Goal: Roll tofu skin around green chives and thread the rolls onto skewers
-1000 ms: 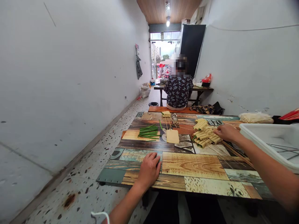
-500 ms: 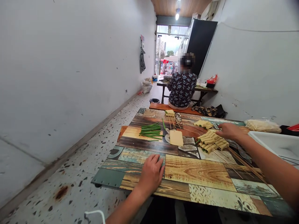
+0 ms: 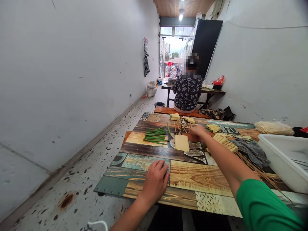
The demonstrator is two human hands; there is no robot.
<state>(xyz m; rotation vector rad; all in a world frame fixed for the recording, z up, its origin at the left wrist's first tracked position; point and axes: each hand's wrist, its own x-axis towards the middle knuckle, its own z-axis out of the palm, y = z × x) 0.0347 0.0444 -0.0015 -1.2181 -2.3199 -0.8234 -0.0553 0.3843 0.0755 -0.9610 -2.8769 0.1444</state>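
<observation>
On my screen I count two hands: one left hand (image 3: pixel 156 179), lower centre, and one right hand (image 3: pixel 198 131), right of centre. I see four clusters of rolls (image 3: pixel 213 128) from upper centre rightward, one pale square (image 3: pixel 182 142) mid-frame, one white tub (image 3: pixel 276 160) at right, two tables (image 3: pixel 204 176), one seated person (image 3: pixel 187 93). Overlapping green stalks (image 3: pixel 155 135) defeat my count.

Cool daylight is coming in from 1 o'clock.
The doorway (image 3: pixel 176 49) is washing out nearly white, and a bulb (image 3: pixel 181 16) above it is glaring. Soft light is covering the tabletop (image 3: pixel 202 176); deep shadow is filling the space beneath at 6 o'clock. Wide-angle stretch is enlarging the sleeve (image 3: pixel 264 199) at 4 o'clock, pixelation is masking a person's head (image 3: pixel 192 62) between 1 and 2, and the 2 o'clock corner is sitting dark.
</observation>
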